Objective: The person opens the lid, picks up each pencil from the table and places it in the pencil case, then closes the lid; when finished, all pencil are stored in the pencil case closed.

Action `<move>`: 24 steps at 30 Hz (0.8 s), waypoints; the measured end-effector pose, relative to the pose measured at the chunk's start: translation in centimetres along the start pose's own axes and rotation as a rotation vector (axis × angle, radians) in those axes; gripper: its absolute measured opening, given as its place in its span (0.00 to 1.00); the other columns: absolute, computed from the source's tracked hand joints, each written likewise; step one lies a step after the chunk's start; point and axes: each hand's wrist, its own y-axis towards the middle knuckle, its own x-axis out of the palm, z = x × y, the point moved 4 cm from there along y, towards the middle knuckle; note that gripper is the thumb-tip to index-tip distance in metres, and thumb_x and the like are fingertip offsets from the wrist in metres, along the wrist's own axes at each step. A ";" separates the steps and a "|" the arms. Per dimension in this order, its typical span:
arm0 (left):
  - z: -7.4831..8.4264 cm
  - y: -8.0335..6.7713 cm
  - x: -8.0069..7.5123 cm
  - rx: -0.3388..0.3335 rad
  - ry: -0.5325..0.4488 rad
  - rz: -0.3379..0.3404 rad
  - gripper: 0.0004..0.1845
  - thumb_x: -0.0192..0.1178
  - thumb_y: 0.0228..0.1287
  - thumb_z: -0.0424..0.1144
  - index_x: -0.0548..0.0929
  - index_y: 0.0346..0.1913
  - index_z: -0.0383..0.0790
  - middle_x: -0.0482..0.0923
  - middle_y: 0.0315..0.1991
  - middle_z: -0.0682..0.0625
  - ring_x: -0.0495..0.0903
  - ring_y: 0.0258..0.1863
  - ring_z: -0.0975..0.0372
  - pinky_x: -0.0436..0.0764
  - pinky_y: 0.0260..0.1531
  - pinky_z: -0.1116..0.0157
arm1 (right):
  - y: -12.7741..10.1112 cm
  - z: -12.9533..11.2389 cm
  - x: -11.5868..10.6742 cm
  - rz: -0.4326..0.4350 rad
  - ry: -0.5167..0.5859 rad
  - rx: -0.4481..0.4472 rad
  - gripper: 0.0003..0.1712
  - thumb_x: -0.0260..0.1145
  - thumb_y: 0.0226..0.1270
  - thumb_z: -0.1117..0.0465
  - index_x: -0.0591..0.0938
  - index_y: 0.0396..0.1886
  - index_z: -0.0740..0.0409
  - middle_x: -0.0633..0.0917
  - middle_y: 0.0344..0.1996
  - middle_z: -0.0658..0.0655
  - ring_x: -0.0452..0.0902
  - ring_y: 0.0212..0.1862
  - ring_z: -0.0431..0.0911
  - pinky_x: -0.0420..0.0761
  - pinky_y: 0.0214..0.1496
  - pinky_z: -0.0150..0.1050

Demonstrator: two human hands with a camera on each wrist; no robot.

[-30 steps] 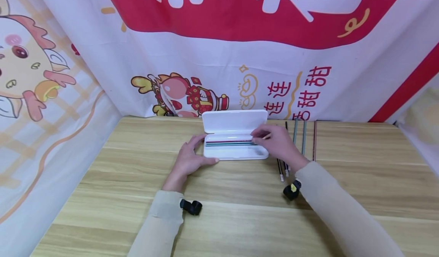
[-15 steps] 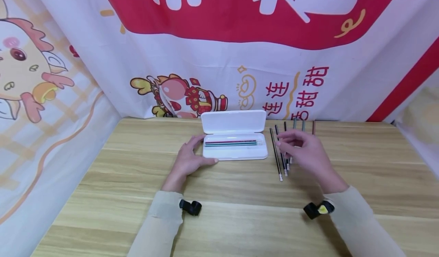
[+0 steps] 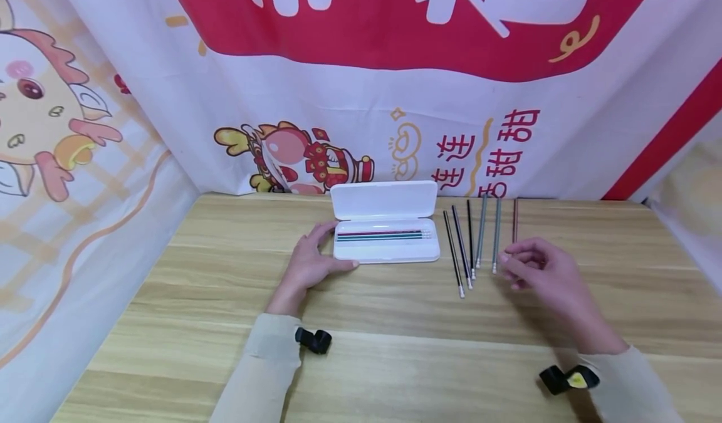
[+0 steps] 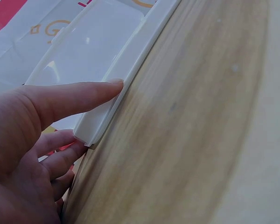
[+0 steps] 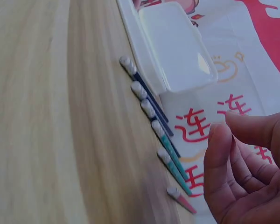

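My left hand [image 3: 309, 263] holds the left end of a white pencil case [image 3: 389, 254]; in the left wrist view its thumb [image 4: 84, 99] lies along the front edge while the other fingers are at the end. The lid [image 3: 386, 200] stands raised. Inside lie red and green pencils [image 3: 379, 237] with white eraser ends to the right. My right hand [image 3: 544, 276], holding nothing, hovers by the near end of a red pencil [image 3: 515, 219], fingers loosely curled with thumb and index tips close together. Left of it lie two green pencils [image 3: 497, 235] and several dark pencils [image 3: 454, 247].
The loose pencils point away from me on the wooden table [image 3: 395, 373], eraser ends nearest, right of the case. A printed white and red cloth [image 3: 350, 97] hangs along the table's back edge, close behind the lid and pencil tips.
My right hand has left the case, passed over the loose pencils and moved right and nearer me. The pencils in the case now show whole. My left hand has stayed put.
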 end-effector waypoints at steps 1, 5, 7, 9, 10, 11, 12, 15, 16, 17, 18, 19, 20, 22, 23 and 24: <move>0.0 0.0 0.0 -0.001 0.000 0.001 0.49 0.85 0.52 0.46 0.73 0.78 0.62 0.56 0.88 0.49 0.40 0.90 0.46 0.40 0.86 0.35 | -0.1 0.4 -0.3 0.000 -0.012 0.020 0.31 0.67 0.80 0.44 0.76 0.66 0.63 0.87 0.46 0.58 0.86 0.38 0.42 0.92 0.40 0.37; -0.1 0.2 0.0 -0.002 -0.003 0.002 0.49 0.85 0.52 0.46 0.73 0.78 0.62 0.55 0.88 0.49 0.40 0.90 0.45 0.40 0.86 0.35 | -0.3 1.8 -1.3 -0.008 -0.106 0.090 0.33 0.68 0.78 0.41 0.76 0.62 0.64 0.87 0.40 0.56 0.83 0.34 0.43 0.89 0.35 0.37; -0.1 0.2 0.1 -0.004 -0.005 0.002 0.49 0.85 0.51 0.46 0.73 0.78 0.62 0.54 0.88 0.49 0.39 0.90 0.45 0.41 0.86 0.34 | -0.4 2.4 -1.5 -0.021 -0.162 0.116 0.33 0.68 0.77 0.40 0.77 0.60 0.65 0.87 0.38 0.55 0.82 0.33 0.44 0.88 0.33 0.37; -0.1 0.2 0.1 -0.005 -0.008 0.003 0.49 0.85 0.51 0.46 0.73 0.78 0.62 0.54 0.89 0.49 0.39 0.90 0.44 0.41 0.86 0.34 | -0.5 2.8 -1.6 -0.035 -0.200 0.137 0.33 0.69 0.76 0.39 0.78 0.59 0.65 0.88 0.38 0.56 0.82 0.34 0.45 0.86 0.32 0.37; -0.1 0.2 0.1 -0.005 -0.008 0.003 0.49 0.85 0.51 0.46 0.73 0.78 0.62 0.54 0.89 0.49 0.39 0.90 0.45 0.41 0.86 0.34 | -0.4 3.0 -1.7 -0.040 -0.215 0.142 0.33 0.70 0.76 0.39 0.78 0.58 0.64 0.88 0.38 0.56 0.82 0.34 0.45 0.86 0.32 0.37; -0.1 0.2 0.1 -0.004 -0.007 0.002 0.49 0.85 0.51 0.46 0.73 0.78 0.63 0.55 0.88 0.49 0.39 0.90 0.45 0.41 0.86 0.34 | -0.5 3.1 -1.6 -0.044 -0.221 0.146 0.32 0.70 0.76 0.40 0.78 0.58 0.64 0.88 0.38 0.56 0.82 0.34 0.46 0.86 0.32 0.37; -0.1 0.2 0.1 -0.005 -0.008 0.001 0.49 0.85 0.51 0.47 0.73 0.78 0.63 0.55 0.88 0.50 0.39 0.90 0.45 0.41 0.86 0.34 | -0.4 3.2 -1.6 -0.047 -0.221 0.148 0.32 0.70 0.76 0.40 0.78 0.58 0.64 0.88 0.38 0.56 0.82 0.34 0.46 0.86 0.32 0.37; 0.0 0.2 0.2 -0.006 -0.005 -0.001 0.49 0.85 0.52 0.47 0.73 0.78 0.63 0.56 0.88 0.50 0.39 0.90 0.46 0.41 0.86 0.34 | -0.4 3.2 -1.5 -0.046 -0.214 0.156 0.31 0.71 0.76 0.41 0.79 0.58 0.64 0.88 0.39 0.56 0.82 0.35 0.46 0.87 0.32 0.38; 0.0 0.1 0.2 -0.006 -0.003 -0.002 0.49 0.85 0.52 0.47 0.73 0.78 0.63 0.56 0.88 0.50 0.39 0.90 0.46 0.41 0.86 0.34 | -0.4 3.2 -1.4 -0.046 -0.211 0.157 0.31 0.71 0.76 0.41 0.79 0.59 0.64 0.88 0.39 0.56 0.82 0.34 0.46 0.87 0.32 0.38; 0.0 0.1 0.2 -0.008 -0.003 -0.003 0.49 0.85 0.52 0.47 0.73 0.78 0.63 0.56 0.88 0.50 0.39 0.90 0.46 0.41 0.86 0.34 | -0.4 3.2 -1.3 -0.045 -0.208 0.161 0.32 0.71 0.76 0.40 0.79 0.59 0.63 0.88 0.39 0.56 0.82 0.34 0.46 0.87 0.32 0.38; 0.0 0.1 0.2 -0.010 -0.003 -0.004 0.49 0.85 0.52 0.47 0.73 0.78 0.63 0.55 0.88 0.50 0.39 0.90 0.45 0.41 0.86 0.34 | -0.3 3.2 -1.3 -0.044 -0.208 0.167 0.32 0.71 0.75 0.40 0.79 0.60 0.63 0.88 0.39 0.56 0.82 0.34 0.46 0.87 0.32 0.38; 0.0 0.1 0.2 -0.010 -0.001 -0.003 0.49 0.85 0.52 0.47 0.73 0.78 0.63 0.55 0.88 0.50 0.39 0.90 0.45 0.41 0.86 0.34 | -0.3 3.1 -1.2 -0.045 -0.207 0.171 0.33 0.71 0.75 0.39 0.79 0.60 0.63 0.88 0.40 0.56 0.82 0.34 0.46 0.87 0.32 0.38; 0.0 0.0 0.1 -0.012 -0.002 -0.003 0.49 0.85 0.52 0.47 0.73 0.78 0.63 0.55 0.88 0.50 0.38 0.90 0.45 0.41 0.86 0.34 | -0.2 3.1 -1.1 -0.044 -0.208 0.175 0.34 0.71 0.75 0.38 0.79 0.60 0.63 0.88 0.40 0.56 0.82 0.34 0.46 0.86 0.31 0.39; 0.0 0.0 0.1 -0.013 -0.001 -0.003 0.50 0.85 0.51 0.46 0.73 0.78 0.63 0.54 0.89 0.49 0.38 0.90 0.43 0.42 0.85 0.33 | -0.1 2.9 -0.9 -0.043 -0.211 0.183 0.35 0.70 0.75 0.38 0.79 0.61 0.63 0.88 0.40 0.57 0.82 0.34 0.47 0.86 0.31 0.39; 0.0 0.0 0.1 -0.013 -0.001 -0.002 0.50 0.85 0.51 0.46 0.72 0.78 0.63 0.54 0.89 0.49 0.38 0.90 0.43 0.42 0.85 0.33 | 0.0 2.8 -0.8 -0.042 -0.214 0.189 0.35 0.70 0.74 0.37 0.78 0.61 0.62 0.88 0.41 0.57 0.82 0.34 0.47 0.86 0.31 0.39; 0.0 0.0 0.0 -0.013 0.000 -0.002 0.50 0.85 0.51 0.46 0.72 0.78 0.63 0.54 0.89 0.49 0.38 0.90 0.42 0.42 0.85 0.33 | 0.1 2.7 -0.7 -0.040 -0.216 0.193 0.35 0.70 0.74 0.37 0.78 0.61 0.62 0.88 0.41 0.57 0.82 0.34 0.47 0.85 0.31 0.39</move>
